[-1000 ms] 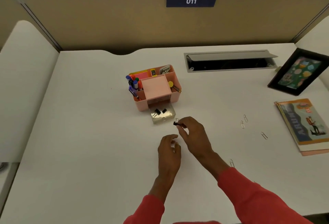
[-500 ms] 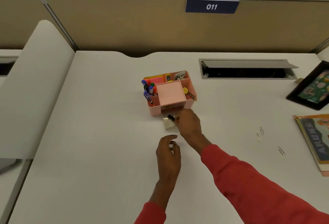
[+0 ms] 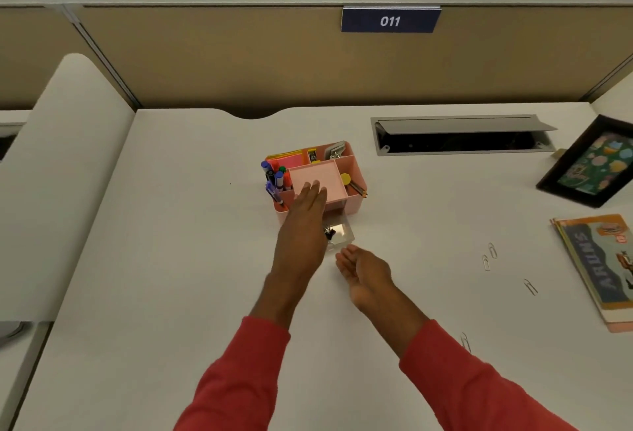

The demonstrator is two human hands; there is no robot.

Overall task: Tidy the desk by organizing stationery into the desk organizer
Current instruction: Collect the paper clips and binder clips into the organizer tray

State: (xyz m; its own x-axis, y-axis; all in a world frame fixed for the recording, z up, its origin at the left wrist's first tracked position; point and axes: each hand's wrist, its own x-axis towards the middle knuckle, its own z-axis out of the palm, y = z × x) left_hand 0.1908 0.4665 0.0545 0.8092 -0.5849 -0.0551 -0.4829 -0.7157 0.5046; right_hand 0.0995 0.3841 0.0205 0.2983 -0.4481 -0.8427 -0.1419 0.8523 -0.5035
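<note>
White cubicle surface [image 3: 178, 259] under a tan partition, seen from the head camera. Pink desk organizer [image 3: 354, 170] at centre, its clear drawer [image 3: 342, 233] pulled out toward the viewer, black binder clips [image 3: 330, 234] now lying inside. Right hand [image 3: 364, 271] drawn back from the drawer, grip released and empty since half a second ago. Left hand [image 3: 303, 225] reached forward, fingers flat over the organizer. Probably drawer-closing next. Paper clips [image 3: 489, 256] loose at right.
</note>
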